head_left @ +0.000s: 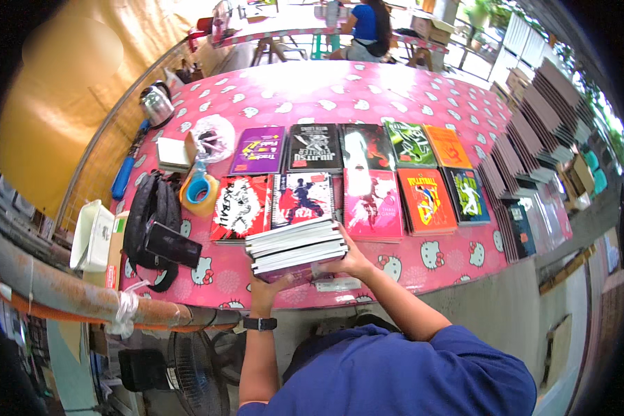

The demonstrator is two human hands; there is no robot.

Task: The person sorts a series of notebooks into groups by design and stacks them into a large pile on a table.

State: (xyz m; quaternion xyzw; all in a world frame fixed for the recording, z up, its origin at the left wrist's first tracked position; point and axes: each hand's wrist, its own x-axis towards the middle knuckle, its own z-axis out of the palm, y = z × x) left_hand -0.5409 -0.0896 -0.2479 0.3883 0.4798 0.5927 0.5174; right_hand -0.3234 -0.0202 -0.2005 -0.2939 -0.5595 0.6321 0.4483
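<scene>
A thick stack of notebooks (297, 244), page edges facing up, is gripped between my two hands at the near side of the table. My left hand (269, 283) is closed round the stack's lower left corner, with a black watch on the wrist. Round its right end wraps my right hand (349, 259). Just beyond lie two rows of notebook piles. The front row has a red-and-white one (241, 208), a white one with a dark fighter figure (304, 197), a pink one (373, 204), an orange-red one (426, 201) and a dark one with a green figure (466, 196).
The back row includes a purple notebook (258, 150) and an orange one (448, 147). At left are a black bag (151, 222), a phone (173, 244), tape rolls (200, 191) and a kettle (157, 105). Tall grey stacks (527, 149) line the right side. A person (367, 28) sits beyond.
</scene>
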